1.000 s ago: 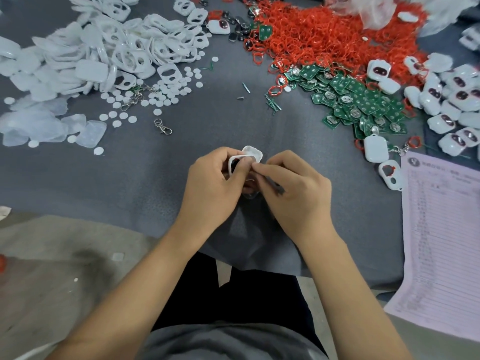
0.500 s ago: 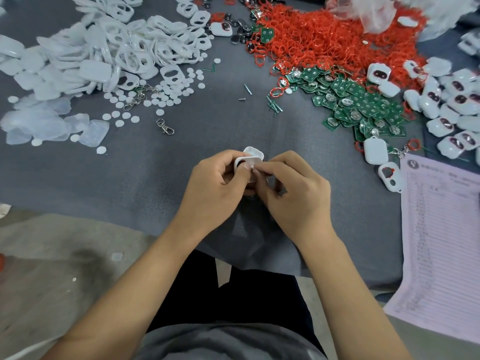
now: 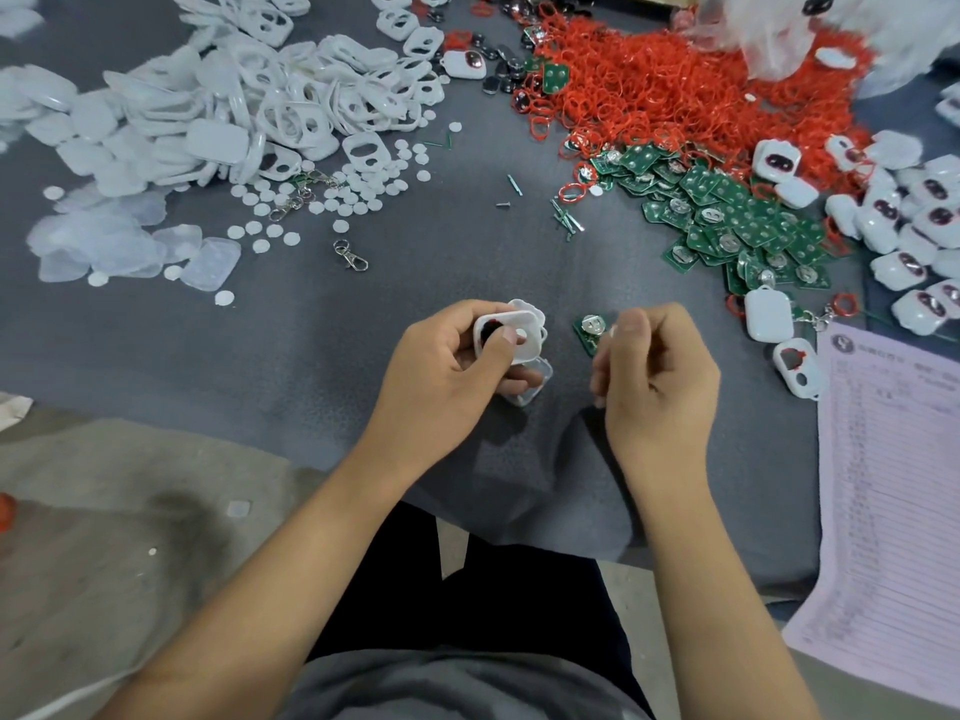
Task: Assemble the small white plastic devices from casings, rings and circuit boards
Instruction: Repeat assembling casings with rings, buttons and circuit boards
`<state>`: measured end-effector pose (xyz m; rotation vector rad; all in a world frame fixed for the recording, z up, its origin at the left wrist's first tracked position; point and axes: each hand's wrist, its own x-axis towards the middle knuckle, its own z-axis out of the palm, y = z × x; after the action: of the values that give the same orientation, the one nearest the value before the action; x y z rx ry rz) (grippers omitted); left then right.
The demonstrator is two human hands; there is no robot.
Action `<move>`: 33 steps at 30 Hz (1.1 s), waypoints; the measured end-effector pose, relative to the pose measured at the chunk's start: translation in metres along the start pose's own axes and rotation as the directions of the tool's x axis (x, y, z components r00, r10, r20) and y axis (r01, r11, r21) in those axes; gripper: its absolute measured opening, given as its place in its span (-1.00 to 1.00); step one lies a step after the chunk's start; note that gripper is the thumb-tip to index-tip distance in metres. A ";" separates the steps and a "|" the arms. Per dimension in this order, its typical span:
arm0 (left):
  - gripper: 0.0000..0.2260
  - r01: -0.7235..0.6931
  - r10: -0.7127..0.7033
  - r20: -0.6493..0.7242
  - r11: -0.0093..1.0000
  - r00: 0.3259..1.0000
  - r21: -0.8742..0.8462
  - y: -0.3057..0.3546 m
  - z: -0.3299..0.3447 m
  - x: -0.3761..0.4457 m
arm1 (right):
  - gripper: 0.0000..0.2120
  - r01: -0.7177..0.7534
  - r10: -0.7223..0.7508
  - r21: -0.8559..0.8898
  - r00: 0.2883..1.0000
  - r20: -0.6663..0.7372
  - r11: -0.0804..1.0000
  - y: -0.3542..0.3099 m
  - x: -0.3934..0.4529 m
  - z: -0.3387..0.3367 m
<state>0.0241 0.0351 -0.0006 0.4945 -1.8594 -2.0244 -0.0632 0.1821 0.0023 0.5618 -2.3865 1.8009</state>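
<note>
Grey tabletop [image 3: 156,330] is buried in parts. Hands have split apart since a second ago: left hand [image 3: 447,366] grips the white casing [image 3: 511,332], thumb on top; right hand [image 3: 654,376] fingers pinch a green circuit board [image 3: 589,330], probably going in next.

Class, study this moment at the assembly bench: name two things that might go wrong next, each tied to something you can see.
1. The right hand pinches the circuit board only at its edge; the board may slip onto the cloth.
2. The left hand holds several stacked casing pieces in one grip; they may shift out of line as the board goes in.
</note>
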 end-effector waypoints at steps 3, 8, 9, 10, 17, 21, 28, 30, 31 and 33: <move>-0.80 0.014 -0.014 -0.014 1.000 1.000 -0.010 0.000 0.000 0.001 | -0.79 -0.060 0.057 0.118 0.998 0.035 0.991 -0.006 0.000 0.000; -0.80 0.017 -0.017 -0.016 1.000 1.000 -0.016 0.000 0.000 0.002 | -0.87 -0.122 0.109 0.233 0.992 0.070 0.965 -0.009 0.001 -0.002; -0.80 0.017 -0.017 -0.014 1.000 1.000 -0.016 -0.001 0.001 0.002 | -0.86 -0.125 0.111 0.233 0.991 0.072 0.964 -0.009 0.001 -0.002; -0.80 0.017 -0.017 -0.011 1.000 1.000 -0.017 -0.001 0.000 0.002 | -0.86 -0.127 0.113 0.231 0.991 0.072 0.965 -0.009 0.002 -0.002; -0.79 -0.006 0.006 0.010 1.000 1.000 -0.011 -0.002 -0.001 0.003 | -0.85 -0.150 0.131 0.233 0.987 0.096 0.961 -0.006 0.001 -0.001; -0.82 0.010 -0.010 0.010 0.999 1.000 -0.031 -0.004 -0.001 0.004 | -0.86 -0.163 0.138 0.265 0.984 0.111 0.950 -0.006 0.001 -0.001; -0.93 0.055 -0.055 0.004 0.996 0.998 -0.074 -0.003 -0.001 0.005 | -0.84 -0.164 0.123 0.274 0.980 0.159 0.948 -0.003 0.002 -0.002; -0.89 0.066 -0.067 -0.005 0.994 0.998 -0.082 -0.003 0.000 0.006 | -0.83 -0.108 0.071 0.233 0.984 0.161 0.966 -0.003 0.002 -0.003; -0.86 0.073 -0.074 -0.004 0.994 0.997 -0.086 -0.002 0.000 0.006 | -0.81 -0.065 0.032 0.208 0.987 0.159 0.976 -0.003 0.003 -0.004; -0.84 0.083 -0.082 0.006 0.993 0.997 -0.086 -0.002 0.000 0.007 | -0.80 0.004 -0.030 0.176 0.989 0.148 0.984 -0.004 0.004 -0.005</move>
<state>0.0181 0.0323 -0.0026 0.5539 -1.7709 -2.1493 -0.0658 0.1848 0.0083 0.7603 -2.3194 2.0429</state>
